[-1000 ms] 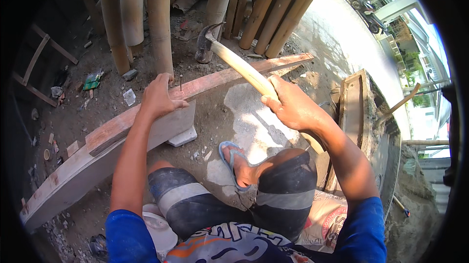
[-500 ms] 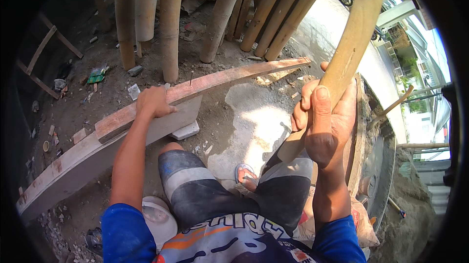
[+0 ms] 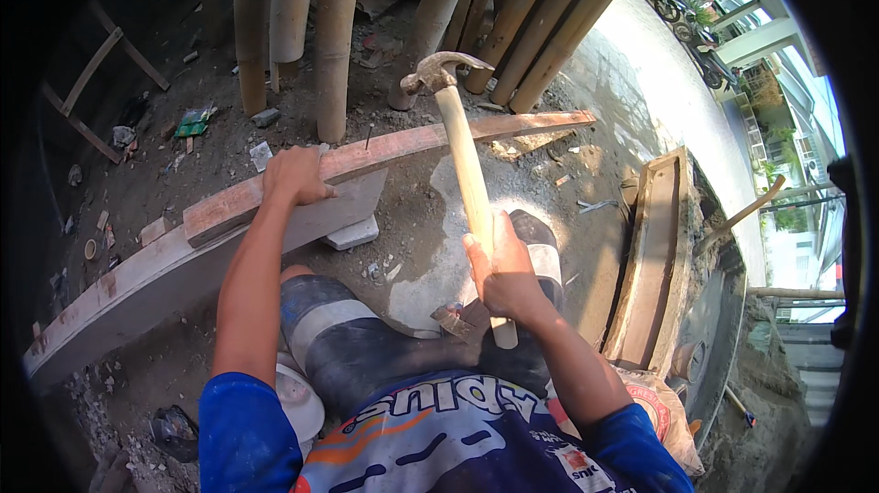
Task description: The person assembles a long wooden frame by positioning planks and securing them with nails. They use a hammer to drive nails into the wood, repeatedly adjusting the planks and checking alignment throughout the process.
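My right hand (image 3: 509, 271) is wrapped round the lower handle of a claw hammer (image 3: 469, 159). The hammer stands nearly upright in front of me, its metal head at the top, overlapping the far part of a reddish wooden plank (image 3: 366, 154) in the view. Over the near edge of that plank, my left hand (image 3: 295, 175) is closed, with some fingers hidden. A nail (image 3: 369, 137) sticks up from the plank just right of the left hand. The plank rests along a longer greyish board (image 3: 137, 284) standing on edge.
Bamboo posts (image 3: 333, 44) stand beyond the plank. A pale block (image 3: 352, 234) lies under the board. To the right is a wooden trough-like form (image 3: 641, 264), with a printed sack (image 3: 661, 406) near my right elbow. A white bucket (image 3: 298, 401) sits by my left arm.
The hammer has come down and left from high on the right, and its head is now in view. My left hand stays on the plank. My right leg has shifted.
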Tool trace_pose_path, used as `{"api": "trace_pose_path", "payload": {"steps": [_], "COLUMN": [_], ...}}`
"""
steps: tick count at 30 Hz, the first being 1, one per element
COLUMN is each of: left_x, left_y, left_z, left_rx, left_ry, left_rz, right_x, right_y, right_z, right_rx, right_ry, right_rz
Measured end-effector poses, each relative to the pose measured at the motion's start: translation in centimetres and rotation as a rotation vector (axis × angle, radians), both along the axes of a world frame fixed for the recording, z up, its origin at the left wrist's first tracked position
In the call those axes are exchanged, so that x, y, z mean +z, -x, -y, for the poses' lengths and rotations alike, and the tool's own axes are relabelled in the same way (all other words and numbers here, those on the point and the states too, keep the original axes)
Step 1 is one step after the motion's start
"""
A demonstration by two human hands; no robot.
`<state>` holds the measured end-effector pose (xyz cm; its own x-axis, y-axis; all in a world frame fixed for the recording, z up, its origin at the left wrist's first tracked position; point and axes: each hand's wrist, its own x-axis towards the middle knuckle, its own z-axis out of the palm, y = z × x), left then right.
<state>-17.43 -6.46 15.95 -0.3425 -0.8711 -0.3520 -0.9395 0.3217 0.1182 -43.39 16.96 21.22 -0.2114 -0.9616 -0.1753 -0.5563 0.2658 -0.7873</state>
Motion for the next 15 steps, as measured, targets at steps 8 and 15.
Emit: {"api": "trace_pose_path", "payload": {"steps": [8, 15], "left_x": [-0.3, -0.1], "left_y": [-0.1, 0.2], "left_z": [0.5, 0.3], "left_rx": [0.002, 0.004], "left_ry": [-0.010, 0.028], "left_rz": [-0.013, 0.002], "right_x": [-0.4, -5.0], "right_y": [-4.9, -6.5], "right_z": [-1.7, 2.2], "right_rx": [-0.797, -0.636], "right_ry": [-0.224, -0.267], "right_rz": [1.172, 1.448]}}
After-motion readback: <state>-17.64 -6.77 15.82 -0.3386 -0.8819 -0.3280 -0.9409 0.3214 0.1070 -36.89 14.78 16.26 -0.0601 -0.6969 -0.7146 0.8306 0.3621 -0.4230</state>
